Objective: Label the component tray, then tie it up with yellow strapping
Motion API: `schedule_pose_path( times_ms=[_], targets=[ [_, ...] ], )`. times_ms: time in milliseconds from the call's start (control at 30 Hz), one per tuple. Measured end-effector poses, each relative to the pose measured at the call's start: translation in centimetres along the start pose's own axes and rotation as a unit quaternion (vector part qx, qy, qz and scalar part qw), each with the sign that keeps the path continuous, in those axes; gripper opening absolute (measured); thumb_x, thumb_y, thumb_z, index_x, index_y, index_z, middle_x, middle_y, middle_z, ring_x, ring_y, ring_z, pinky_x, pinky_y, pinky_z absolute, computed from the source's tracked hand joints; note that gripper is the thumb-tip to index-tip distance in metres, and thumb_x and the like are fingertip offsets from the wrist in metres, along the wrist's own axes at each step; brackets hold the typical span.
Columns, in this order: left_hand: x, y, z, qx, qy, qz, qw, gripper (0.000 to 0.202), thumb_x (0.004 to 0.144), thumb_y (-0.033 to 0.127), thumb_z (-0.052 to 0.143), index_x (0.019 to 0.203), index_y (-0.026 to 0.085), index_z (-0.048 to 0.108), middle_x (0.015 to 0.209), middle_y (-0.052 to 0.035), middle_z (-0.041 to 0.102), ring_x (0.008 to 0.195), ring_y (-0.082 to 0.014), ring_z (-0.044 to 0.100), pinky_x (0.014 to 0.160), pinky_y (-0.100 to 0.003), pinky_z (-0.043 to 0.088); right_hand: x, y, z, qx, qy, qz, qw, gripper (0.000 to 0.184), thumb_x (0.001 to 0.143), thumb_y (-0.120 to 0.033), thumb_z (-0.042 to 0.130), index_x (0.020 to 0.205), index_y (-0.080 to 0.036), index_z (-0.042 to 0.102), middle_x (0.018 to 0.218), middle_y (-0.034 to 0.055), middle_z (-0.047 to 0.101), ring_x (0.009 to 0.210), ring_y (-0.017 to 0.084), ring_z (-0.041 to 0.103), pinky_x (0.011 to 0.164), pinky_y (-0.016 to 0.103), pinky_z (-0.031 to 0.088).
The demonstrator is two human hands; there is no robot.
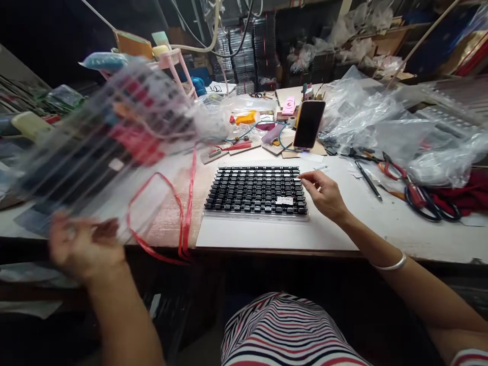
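My left hand is blurred below the table's front edge at the left, gripping the corner of a clear plastic bag filled with dark and red parts, which hangs smeared above the table. A flat tray of black components lies in the middle of the white table. My right hand rests at the tray's right edge, fingertips touching its upper right corner, holding nothing that I can see. A small white label sits on the tray.
A red strap loop lies left of the tray. A phone stands propped behind it. Pliers and scissors lie at the right beside crumpled clear plastic bags. Clutter fills the back.
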State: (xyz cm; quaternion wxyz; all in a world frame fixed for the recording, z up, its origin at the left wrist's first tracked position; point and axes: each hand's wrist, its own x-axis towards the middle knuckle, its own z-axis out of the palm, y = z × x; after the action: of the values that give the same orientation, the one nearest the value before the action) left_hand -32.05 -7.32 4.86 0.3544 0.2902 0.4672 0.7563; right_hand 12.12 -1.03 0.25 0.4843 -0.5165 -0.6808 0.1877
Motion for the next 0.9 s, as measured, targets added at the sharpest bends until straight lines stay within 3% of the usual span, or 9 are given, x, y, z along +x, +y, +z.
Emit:
schedule_pose_path(
  times_ms=[67,133,233,400,500,600,700,800,900],
  targets=[
    [0.7,-1.4,3.3,-0.019,0.005,0.056,0.998,0.032,0.072,0.005,0.061,0.099,0.023,0.060,0.061,0.0064,0.058,0.046,-0.0071,0.056,0.046,-0.017,0.051,-0.2,-0.6,-0.4,0.057,-0.047,0.003,0.997,0.025,0.092,-0.033,0.045,0.104,-0.018,0.060,0.083,0.0039,0.061,0.068,0.016,0.054,0.063,0.031,0.044],
    [1.2,-3.1,6.2,-0.027,-0.050,-0.009,0.998,0.025,0.074,0.005,0.062,0.096,0.016,0.062,0.058,0.0035,0.056,0.046,-0.0070,0.055,0.044,-0.015,0.047,-0.9,-0.9,-0.5,0.042,-0.107,-0.037,0.993,0.027,0.094,-0.032,0.041,0.110,-0.018,0.059,0.088,0.0060,0.064,0.075,0.018,0.057,0.067,0.033,0.045],
    [1.6,-5.4,8.8,-0.042,-0.094,-0.050,0.993,0.024,0.075,0.011,0.066,0.099,0.014,0.061,0.059,0.0032,0.055,0.047,-0.0067,0.055,0.048,-0.016,0.048,-2.4,-0.8,-0.4,-0.110,-0.179,-0.159,0.965,0.030,0.096,-0.026,0.038,0.116,-0.018,0.058,0.108,0.0096,0.064,0.098,0.023,0.054,0.080,0.039,0.040],
    [2.2,-7.1,9.0,-0.034,-0.090,-0.058,0.994,0.027,0.076,0.015,0.066,0.101,0.015,0.059,0.060,0.0043,0.054,0.049,-0.0073,0.057,0.050,-0.017,0.049,-4.2,0.7,-0.1,-0.255,-0.215,-0.250,0.909,0.035,0.098,-0.029,0.036,0.128,-0.016,0.050,0.129,0.0101,0.054,0.118,0.025,0.045,0.093,0.044,0.030],
    [2.2,-7.6,8.3,-0.023,-0.093,-0.064,0.993,0.031,0.074,0.014,0.066,0.104,0.015,0.058,0.061,0.0045,0.055,0.050,-0.0067,0.056,0.052,-0.017,0.050,-4.2,1.3,0.0,-0.278,-0.212,-0.260,0.900,0.036,0.098,-0.032,0.037,0.128,-0.017,0.049,0.131,0.0099,0.052,0.121,0.025,0.043,0.095,0.044,0.029],
    [2.3,-7.9,7.7,-0.009,-0.113,-0.072,0.991,0.038,0.072,0.014,0.066,0.109,0.014,0.057,0.063,0.0043,0.056,0.051,-0.0065,0.057,0.051,-0.017,0.050,-3.9,1.5,0.1,-0.255,-0.207,-0.257,0.909,0.035,0.098,-0.033,0.038,0.127,-0.017,0.050,0.130,0.0090,0.053,0.121,0.025,0.043,0.095,0.045,0.030],
    [2.5,-8.1,7.6,0.009,-0.132,-0.086,0.987,0.043,0.072,0.013,0.064,0.115,0.014,0.055,0.063,0.0044,0.056,0.050,-0.0065,0.057,0.047,-0.016,0.049,-3.6,1.4,-0.1,-0.176,-0.175,-0.209,0.946,0.033,0.097,-0.033,0.037,0.121,-0.020,0.055,0.124,0.0081,0.057,0.116,0.025,0.047,0.094,0.046,0.033],
    [2.5,-8.3,7.8,0.035,-0.150,-0.097,0.983,0.049,0.073,0.015,0.063,0.121,0.013,0.052,0.064,0.0043,0.057,0.048,-0.0071,0.058,0.043,-0.015,0.047,-3.0,1.2,-0.7,-0.023,-0.071,-0.042,0.996,0.034,0.096,-0.039,0.039,0.114,-0.020,0.060,0.110,0.0079,0.064,0.102,0.024,0.056,0.087,0.041,0.042],
    [2.4,-8.5,8.1,0.052,-0.194,-0.097,0.975,0.056,0.073,0.019,0.066,0.126,0.015,0.049,0.067,0.0042,0.058,0.048,-0.0072,0.059,0.042,-0.016,0.047,-2.3,1.0,-1.5,0.163,-0.023,0.141,0.976,0.042,0.090,-0.050,0.047,0.118,-0.020,0.059,0.096,0.0067,0.065,0.080,0.020,0.061,0.070,0.034,0.051]
  ],
)
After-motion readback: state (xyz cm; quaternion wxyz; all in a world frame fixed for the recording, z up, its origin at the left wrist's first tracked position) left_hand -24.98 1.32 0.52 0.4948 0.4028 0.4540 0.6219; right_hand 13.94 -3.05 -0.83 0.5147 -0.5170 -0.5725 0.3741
